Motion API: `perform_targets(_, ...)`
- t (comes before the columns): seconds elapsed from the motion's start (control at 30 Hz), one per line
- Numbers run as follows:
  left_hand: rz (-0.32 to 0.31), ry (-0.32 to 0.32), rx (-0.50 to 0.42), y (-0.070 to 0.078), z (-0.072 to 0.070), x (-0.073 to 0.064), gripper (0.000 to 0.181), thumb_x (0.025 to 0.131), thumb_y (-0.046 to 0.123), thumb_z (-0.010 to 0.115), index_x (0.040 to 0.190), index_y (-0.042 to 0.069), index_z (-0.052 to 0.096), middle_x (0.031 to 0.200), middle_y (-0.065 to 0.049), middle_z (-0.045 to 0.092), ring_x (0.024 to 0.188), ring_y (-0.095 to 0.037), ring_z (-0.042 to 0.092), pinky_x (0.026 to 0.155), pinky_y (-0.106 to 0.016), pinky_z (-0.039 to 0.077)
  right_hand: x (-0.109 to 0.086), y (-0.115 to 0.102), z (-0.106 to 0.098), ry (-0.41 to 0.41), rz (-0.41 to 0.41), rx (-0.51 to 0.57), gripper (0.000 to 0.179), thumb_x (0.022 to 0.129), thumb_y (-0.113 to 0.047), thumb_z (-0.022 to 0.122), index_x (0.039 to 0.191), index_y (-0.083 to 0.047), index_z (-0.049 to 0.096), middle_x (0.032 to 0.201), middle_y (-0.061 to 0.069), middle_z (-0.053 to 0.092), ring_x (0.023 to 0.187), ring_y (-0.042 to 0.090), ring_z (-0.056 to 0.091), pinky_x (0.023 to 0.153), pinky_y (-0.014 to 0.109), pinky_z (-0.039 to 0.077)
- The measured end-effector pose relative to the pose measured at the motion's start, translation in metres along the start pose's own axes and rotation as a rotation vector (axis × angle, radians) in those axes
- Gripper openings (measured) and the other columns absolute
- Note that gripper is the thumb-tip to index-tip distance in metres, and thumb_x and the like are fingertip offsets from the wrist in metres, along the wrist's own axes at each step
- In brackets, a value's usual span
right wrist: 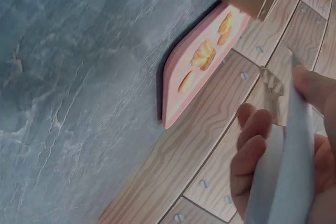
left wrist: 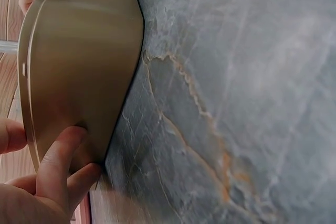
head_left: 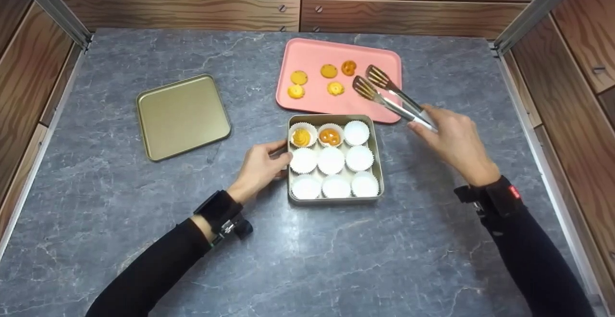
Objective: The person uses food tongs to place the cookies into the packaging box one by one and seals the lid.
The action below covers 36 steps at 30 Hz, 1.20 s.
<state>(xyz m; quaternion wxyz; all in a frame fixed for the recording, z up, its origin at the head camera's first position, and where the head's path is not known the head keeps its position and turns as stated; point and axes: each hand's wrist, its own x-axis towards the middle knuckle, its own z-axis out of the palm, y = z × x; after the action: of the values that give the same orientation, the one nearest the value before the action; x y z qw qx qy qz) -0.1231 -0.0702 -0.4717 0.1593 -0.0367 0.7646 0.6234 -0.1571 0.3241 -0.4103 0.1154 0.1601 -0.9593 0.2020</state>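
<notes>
My right hand grips the white handles of a pair of slotted metal tongs. Their two heads stand apart over the right part of a pink tray, with nothing between them. On that tray lie round cookies, flower-shaped cookies and a pretzel cookie. A gold square tin holds rows of white paper cups; one has a swirled cookie, another a pretzel cookie. My left hand holds the tin's left wall, thumb at the rim, fingers against the outside.
A gold lid lies on the grey marbled table, left of the tin. Wood-patterned panels close off the back and both sides. The tin's back edge is right beside the tray's front edge.
</notes>
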Motion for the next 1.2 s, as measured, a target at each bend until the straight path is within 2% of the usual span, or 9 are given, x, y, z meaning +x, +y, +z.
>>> perform_targets(0.23, -0.006, 0.001, -0.009, 0.001, 0.001, 0.003, 0.055, 0.096, 0.013, 0.071, 0.147, 0.003, 0.054, 0.131, -0.018, 0.069, 0.073, -0.02, 0.071, 0.066, -0.035, 0.065, 0.008, 0.011, 0.003, -0.098, 0.12, -0.019, 0.051, 0.098, -0.035, 0.072, 0.134, 0.001, 0.065, 0.102, 0.028, 0.072, 0.079, 0.042, 0.068, 0.065, 0.06, 0.056)
perform_targets(0.43, 0.018, -0.007, -0.002, 0.001, 0.001, 0.002, 0.053, 0.097, 0.012, 0.07, 0.146, 0.002, 0.054, 0.134, -0.018, 0.067, 0.076, -0.023, 0.072, 0.07, -0.037, 0.066, 0.011, 0.018, 0.01, -0.132, 0.162, -0.016, 0.047, 0.098, -0.033, 0.073, 0.132, -0.002, 0.067, 0.087, 0.019, 0.07, 0.067, 0.035, 0.062, 0.054, 0.052, 0.053)
perform_targets(0.67, 0.007, -0.019, 0.004, 0.0, 0.0, 0.003, 0.054, 0.098, 0.015, 0.07, 0.148, 0.003, 0.053, 0.135, -0.017, 0.067, 0.087, -0.023, 0.075, 0.072, -0.035, 0.066, 0.016, 0.021, 0.019, -0.148, 0.165, -0.038, 0.031, 0.098, -0.035, 0.072, 0.103, -0.005, 0.071, 0.073, 0.01, 0.059, 0.062, 0.031, 0.055, 0.049, 0.042, 0.043)
perform_targets(0.77, 0.006, -0.024, 0.006, -0.001, 0.0, 0.002, 0.055, 0.098, 0.015, 0.07, 0.148, 0.004, 0.052, 0.135, -0.017, 0.067, 0.086, -0.022, 0.074, 0.071, -0.035, 0.066, 0.018, 0.019, 0.021, -0.152, 0.175, -0.034, 0.03, 0.097, -0.035, 0.073, 0.102, -0.005, 0.071, 0.072, 0.009, 0.058, 0.062, 0.03, 0.055, 0.049, 0.041, 0.043)
perform_targets(0.9, 0.008, -0.032, -0.012, -0.001, -0.001, 0.002, 0.056, 0.098, 0.014, 0.07, 0.149, 0.003, 0.051, 0.137, -0.018, 0.065, 0.089, -0.023, 0.074, 0.073, -0.035, 0.066, 0.02, 0.016, 0.024, -0.139, 0.175, -0.046, 0.032, 0.097, -0.035, 0.073, 0.103, -0.004, 0.071, 0.074, 0.011, 0.06, 0.065, 0.033, 0.057, 0.052, 0.048, 0.046)
perform_targets(1.07, 0.016, -0.046, -0.034, -0.001, -0.001, 0.002, 0.057, 0.098, 0.013, 0.069, 0.15, 0.001, 0.049, 0.14, -0.019, 0.063, 0.097, -0.025, 0.074, 0.077, -0.033, 0.066, 0.021, 0.015, 0.026, -0.127, 0.174, -0.054, 0.032, 0.097, -0.036, 0.073, 0.093, -0.005, 0.068, 0.073, 0.011, 0.058, 0.065, 0.034, 0.057, 0.052, 0.051, 0.046)
perform_targets(1.2, 0.015, -0.052, -0.036, -0.001, -0.001, 0.001, 0.057, 0.099, 0.013, 0.069, 0.15, 0.001, 0.048, 0.141, -0.019, 0.062, 0.098, -0.026, 0.074, 0.078, -0.034, 0.066, 0.022, 0.014, 0.028, -0.123, 0.161, -0.06, 0.031, 0.098, -0.035, 0.072, 0.096, -0.004, 0.068, 0.074, 0.012, 0.058, 0.065, 0.035, 0.057, 0.052, 0.052, 0.046)
